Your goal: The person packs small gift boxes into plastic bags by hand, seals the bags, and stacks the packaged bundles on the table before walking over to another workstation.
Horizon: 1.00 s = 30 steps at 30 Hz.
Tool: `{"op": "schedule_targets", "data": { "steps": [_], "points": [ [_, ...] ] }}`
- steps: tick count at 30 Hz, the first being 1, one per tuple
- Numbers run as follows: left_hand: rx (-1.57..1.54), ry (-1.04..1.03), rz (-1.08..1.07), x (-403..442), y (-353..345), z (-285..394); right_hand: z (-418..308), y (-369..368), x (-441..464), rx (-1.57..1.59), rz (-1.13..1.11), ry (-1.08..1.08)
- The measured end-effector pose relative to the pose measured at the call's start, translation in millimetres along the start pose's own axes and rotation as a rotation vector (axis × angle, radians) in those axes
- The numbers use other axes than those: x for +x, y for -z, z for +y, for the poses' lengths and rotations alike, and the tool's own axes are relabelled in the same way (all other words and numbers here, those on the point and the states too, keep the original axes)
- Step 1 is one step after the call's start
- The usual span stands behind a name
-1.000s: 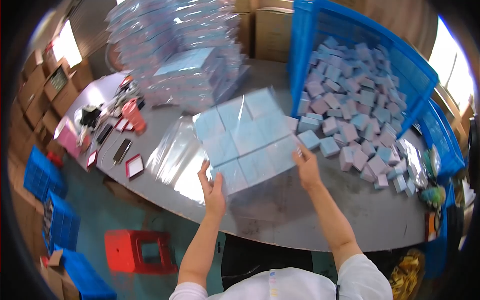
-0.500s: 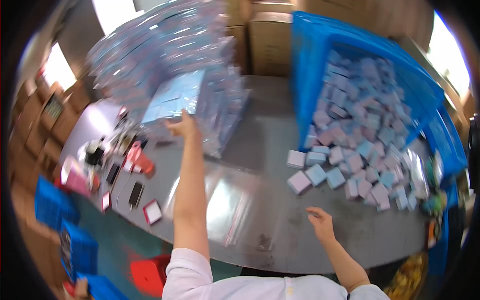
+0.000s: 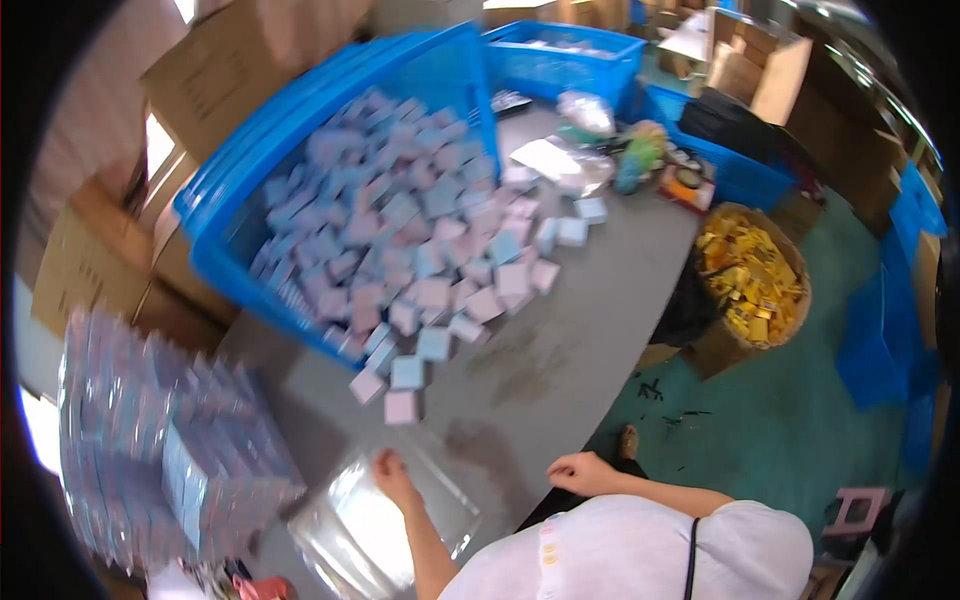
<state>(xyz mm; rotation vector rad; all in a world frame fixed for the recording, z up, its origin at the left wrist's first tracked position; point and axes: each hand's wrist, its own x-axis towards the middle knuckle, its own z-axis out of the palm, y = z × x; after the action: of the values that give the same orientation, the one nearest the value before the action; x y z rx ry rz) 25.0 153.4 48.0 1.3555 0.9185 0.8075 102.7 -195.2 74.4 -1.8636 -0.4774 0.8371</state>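
Observation:
Clear plastic bags (image 3: 375, 520) lie flat on the grey table, with my left hand (image 3: 396, 476) over their upper part, its fingers bent and blurred. My right hand (image 3: 580, 472) is by the table's near edge, fingers curled, touching no box. Small pink and light-blue boxes (image 3: 433, 293) spill from a tipped blue crate (image 3: 225, 275); the closest pink one (image 3: 402, 407) is just above my left hand. At the lower left stands a tall stack of plastic-wrapped box packs (image 3: 160, 440).
A basket of yellow pieces (image 3: 752, 275) stands on the floor at the right. Beyond the boxes are a silvery plastic packet (image 3: 565, 165) and a second blue crate (image 3: 570, 60). Cardboard boxes (image 3: 90, 270) stand at the left.
The view has swung right. The wrapped pack I held in both hands went onto the stack; my left hand has left it and come back over the bags. My right hand has stayed low.

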Motion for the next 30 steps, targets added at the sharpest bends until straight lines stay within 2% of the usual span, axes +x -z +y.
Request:
{"op": "schedule_targets", "data": {
  "steps": [2, 4, 5, 6, 8, 9, 13, 14, 15, 16, 18, 20, 22, 24, 26, 27, 29, 30],
  "points": [
    [0.063, 0.091, -0.414, -55.2, -71.0, -17.0, 17.3, 28.9, -3.6, -0.174, -0.095, 0.207],
    [0.143, 0.143, -0.783, -115.3, -141.3, -24.4, 35.9, 74.8, -18.0, -0.436, -0.056, 0.345],
    [0.182, 0.209, -0.926, -148.4, -183.3, -14.9, 49.4, 100.1, -29.6, -0.415, 0.068, 0.342],
    [0.243, 0.288, -1.049, -186.4, -213.3, -8.1, 69.2, 130.7, -51.0, -0.394, 0.143, 0.308],
    [0.429, 0.143, -1.341, -244.6, -277.5, -0.9, 104.4, 183.7, -89.0, -0.162, 0.457, 0.19],
    [0.576, -0.02, -1.484, -264.9, -309.8, -8.5, 115.3, 210.7, -123.1, -0.19, 0.619, 0.058],
    [0.665, -0.324, -1.923, -369.7, -439.9, 15.1, 206.6, 260.9, -251.4, -0.094, 1.173, -0.347],
    [0.641, -0.311, -1.953, -395.5, -465.9, 18.3, 223.4, 270.5, -275.2, -0.074, 1.263, -0.482],
    [0.653, -0.266, -1.952, -421.6, -489.3, 22.5, 234.6, 283.7, -291.0, -0.06, 1.308, -0.512],
    [0.677, -0.21, -1.937, -442.0, -504.7, 23.7, 243.0, 290.9, -299.3, -0.078, 1.286, -0.492],
    [0.525, -0.145, -1.987, -471.7, -533.0, -12.2, 242.2, 312.4, -313.6, -0.035, 1.188, -0.463],
    [0.715, -0.346, -2.039, -493.7, -553.2, -53.0, 243.3, 328.3, -314.9, -0.102, 1.272, -0.286],
    [0.868, -0.402, -2.064, -509.6, -572.2, -97.4, 250.0, 343.8, -334.3, -0.053, 1.304, -0.267],
    [0.905, -0.361, -2.029, -507.8, -597.5, -153.2, 269.3, 369.3, -355.2, 0.023, 1.417, -0.198],
    [1.178, 0.225, -1.818, -508.1, -623.8, -181.3, 311.7, 389.4, -390.8, 0.138, 1.49, -0.299],
    [1.25, 0.295, -1.696, -500.4, -640.4, -207.5, 342.3, 392.7, -410.1, 0.287, 1.512, -0.398],
    [1.373, 0.362, -1.427, -491.8, -672.5, -242.8, 441.6, 379.6, -445.8, 0.581, 1.623, -0.366],
    [1.432, 0.362, -1.277, -497.4, -692.1, -254.6, 490.0, 368.8, -468.8, 0.663, 1.654, -0.522]
  ]
}}
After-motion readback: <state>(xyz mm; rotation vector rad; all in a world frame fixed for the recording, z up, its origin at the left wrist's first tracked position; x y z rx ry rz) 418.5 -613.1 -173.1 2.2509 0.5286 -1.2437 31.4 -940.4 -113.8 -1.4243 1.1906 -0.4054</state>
